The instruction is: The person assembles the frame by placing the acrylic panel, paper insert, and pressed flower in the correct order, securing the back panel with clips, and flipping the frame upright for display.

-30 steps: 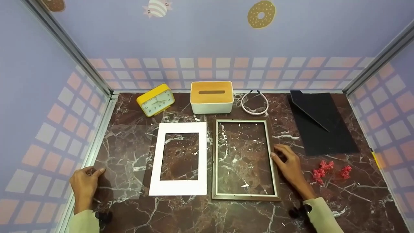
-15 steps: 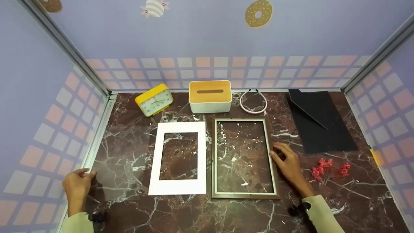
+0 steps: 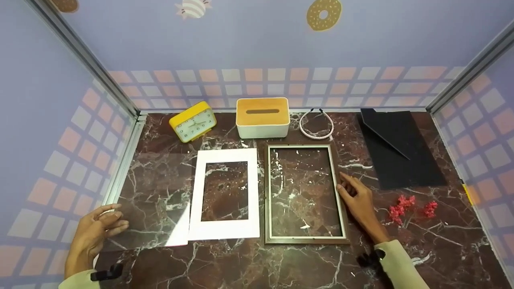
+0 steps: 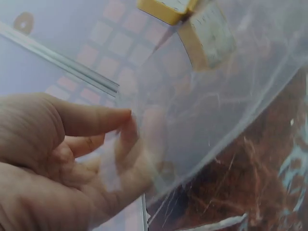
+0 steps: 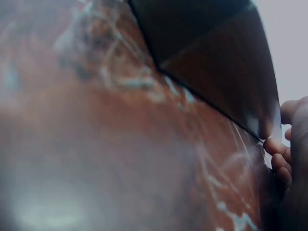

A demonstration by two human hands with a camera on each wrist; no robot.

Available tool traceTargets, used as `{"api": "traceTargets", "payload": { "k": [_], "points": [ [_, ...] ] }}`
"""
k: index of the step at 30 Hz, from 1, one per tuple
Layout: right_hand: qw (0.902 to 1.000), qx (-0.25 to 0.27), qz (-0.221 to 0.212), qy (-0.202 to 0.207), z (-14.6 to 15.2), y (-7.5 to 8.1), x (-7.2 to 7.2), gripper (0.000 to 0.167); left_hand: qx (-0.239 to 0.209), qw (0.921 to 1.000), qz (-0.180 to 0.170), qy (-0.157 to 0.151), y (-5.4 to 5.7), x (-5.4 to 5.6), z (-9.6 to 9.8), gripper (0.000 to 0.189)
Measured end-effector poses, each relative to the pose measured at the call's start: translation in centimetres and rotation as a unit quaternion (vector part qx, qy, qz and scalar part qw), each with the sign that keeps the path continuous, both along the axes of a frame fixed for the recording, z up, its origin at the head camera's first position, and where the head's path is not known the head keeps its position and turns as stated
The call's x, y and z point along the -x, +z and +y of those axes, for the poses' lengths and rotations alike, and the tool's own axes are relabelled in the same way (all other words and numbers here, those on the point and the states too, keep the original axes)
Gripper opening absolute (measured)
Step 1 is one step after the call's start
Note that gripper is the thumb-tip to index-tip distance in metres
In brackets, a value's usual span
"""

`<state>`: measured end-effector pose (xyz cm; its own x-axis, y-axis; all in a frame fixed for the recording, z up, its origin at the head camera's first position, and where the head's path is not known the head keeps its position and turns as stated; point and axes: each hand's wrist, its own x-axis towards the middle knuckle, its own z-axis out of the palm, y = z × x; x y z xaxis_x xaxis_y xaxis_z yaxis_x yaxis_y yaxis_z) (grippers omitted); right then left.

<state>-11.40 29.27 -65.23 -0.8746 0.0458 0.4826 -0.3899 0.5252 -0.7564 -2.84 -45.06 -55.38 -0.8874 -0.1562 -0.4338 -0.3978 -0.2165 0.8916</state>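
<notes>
At the left in the head view, my left hand [image 3: 94, 235] pinches the left edge of a clear plastic sheet [image 3: 156, 216]. The left wrist view shows the thumb on the near side of the clear sheet [image 4: 216, 106] and some fingers seen through it. Glare marks the sheet's lower right corner, beside a white photo mat [image 3: 225, 230] with a rectangular opening. To the right of the mat lies a brown picture frame [image 3: 307, 241], and my right hand [image 3: 359, 200] holds its right side. In the right wrist view, fingertips [image 5: 274, 147] meet the frame's edge [image 5: 231, 72].
Along the back stand a yellow alarm clock [image 3: 193, 122], a tissue box [image 3: 263, 118] and a white headband [image 3: 316, 124]. A black backing board [image 3: 409, 160] with its stand leg lies at the right, above red flower sprigs [image 3: 401, 208]. Walls enclose the left, back and right.
My left hand has turned over and shifted slightly left and down at the sheet's edge. The sheet now tilts and catches glare at its lower right corner. The right hand stays at the frame.
</notes>
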Motion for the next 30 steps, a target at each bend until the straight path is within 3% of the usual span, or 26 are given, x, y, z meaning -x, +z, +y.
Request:
{"api": "traceTargets", "payload": {
  "k": [7,13,18,23,30],
  "points": [
    [0.9998,-0.015,0.003,-0.009,0.0,0.1,0.3,0.038,-0.098,0.9931,0.058,0.030,0.9,-0.5,0.7,0.031],
    [0.9995,-0.021,-0.021,-0.014,-0.1,0.3,0.4,0.038,-0.127,0.9865,0.095,0.041,2.0,-1.1,0.9,0.032],
    [0.9989,-0.023,-0.035,-0.022,-0.2,0.5,0.5,0.038,-0.156,0.9796,0.116,0.050,2.6,-1.0,1.9,0.033],
    [0.9986,-0.027,-0.035,-0.027,-0.3,0.6,0.4,0.038,-0.167,0.9758,0.130,0.053,2.8,-0.6,3.9,0.032],
    [0.9986,-0.019,-0.043,-0.025,-0.4,0.5,0.6,0.039,-0.138,0.9815,0.123,0.050,2.5,-0.2,7.1,0.030]
  ]
}}
